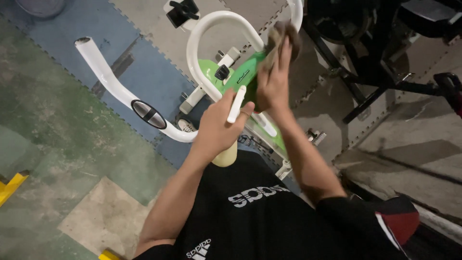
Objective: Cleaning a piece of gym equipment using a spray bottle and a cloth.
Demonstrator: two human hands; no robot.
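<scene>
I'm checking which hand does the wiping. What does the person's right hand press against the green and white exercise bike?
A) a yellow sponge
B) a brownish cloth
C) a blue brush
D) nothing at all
B: the right hand holds a crumpled brownish cloth against the bike's curved white handlebar; the left hand grips a white spray bottle.

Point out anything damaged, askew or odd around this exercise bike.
Nothing on the exercise bike looks broken. The blue floor mat has a worn, torn patch left of the frame. The right hand presses a cloth on the handlebar.
</scene>
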